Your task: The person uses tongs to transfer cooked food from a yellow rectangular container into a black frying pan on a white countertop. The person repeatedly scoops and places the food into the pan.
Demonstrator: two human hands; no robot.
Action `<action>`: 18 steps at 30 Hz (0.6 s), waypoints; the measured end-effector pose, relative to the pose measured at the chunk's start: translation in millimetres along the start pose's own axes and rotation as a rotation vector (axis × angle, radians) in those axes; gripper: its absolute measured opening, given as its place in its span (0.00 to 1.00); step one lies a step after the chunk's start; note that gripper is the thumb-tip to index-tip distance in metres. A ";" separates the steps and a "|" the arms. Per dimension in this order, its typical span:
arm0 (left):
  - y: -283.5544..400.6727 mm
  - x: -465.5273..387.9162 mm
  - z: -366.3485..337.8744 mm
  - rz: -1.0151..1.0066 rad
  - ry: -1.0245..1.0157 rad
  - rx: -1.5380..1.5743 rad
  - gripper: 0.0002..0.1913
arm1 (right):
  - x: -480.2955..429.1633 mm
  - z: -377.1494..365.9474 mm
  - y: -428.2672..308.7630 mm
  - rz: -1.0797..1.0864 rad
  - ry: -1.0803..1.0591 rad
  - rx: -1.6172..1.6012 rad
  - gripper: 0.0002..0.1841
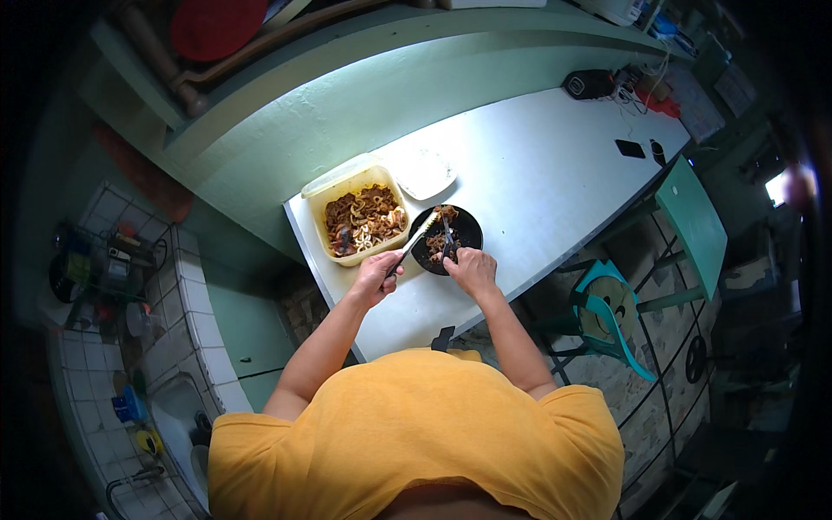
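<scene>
My left hand [379,275] grips the dark handle of metal tongs [421,234], which reach over a black plate [472,227]. At their tips is a piece of browned meat [446,212]. My right hand [473,270] holds what look like kitchen scissors [448,239], their blades pointing up at that piece. Small cut bits of meat [441,246] lie on the plate below. Left of the plate stands a yellowish plastic tub [351,259] filled with marinated meat and onion rings [364,218]. Behind the plate lies a white lid or dish [426,174], washed out by glare.
The white table [520,175] runs along a green wall. A black speaker [588,84], cables and a phone [629,149] are at its far right end. A turquoise chair [608,312] stands at right, a tiled sink [175,409] at left. An overhead shelf [273,71] holds items.
</scene>
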State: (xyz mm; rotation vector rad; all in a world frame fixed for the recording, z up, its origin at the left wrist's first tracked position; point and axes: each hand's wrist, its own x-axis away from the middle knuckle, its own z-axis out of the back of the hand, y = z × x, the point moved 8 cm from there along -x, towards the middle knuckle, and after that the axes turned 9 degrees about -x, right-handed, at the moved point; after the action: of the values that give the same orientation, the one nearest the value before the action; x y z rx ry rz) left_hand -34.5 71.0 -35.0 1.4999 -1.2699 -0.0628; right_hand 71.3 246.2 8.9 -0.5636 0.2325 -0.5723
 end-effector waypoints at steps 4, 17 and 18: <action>-6.3 -5.9 8.8 -0.008 0.029 -0.041 0.06 | 8.2 -10.0 7.2 -0.012 -0.001 -0.055 0.28; -12.2 -2.6 18.3 0.159 0.005 0.214 0.07 | 25.3 -19.6 52.4 -0.295 -0.098 -0.503 0.31; -11.8 -1.7 18.2 0.165 0.002 0.231 0.07 | 26.8 -22.5 50.4 -0.292 -0.110 -0.634 0.31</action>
State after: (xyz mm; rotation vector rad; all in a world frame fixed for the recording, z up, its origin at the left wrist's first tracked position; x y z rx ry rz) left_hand -39.0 57.6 -51.5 1.5818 -1.4327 0.1997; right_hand 107.8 256.2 -39.5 -1.2544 0.2275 -0.7495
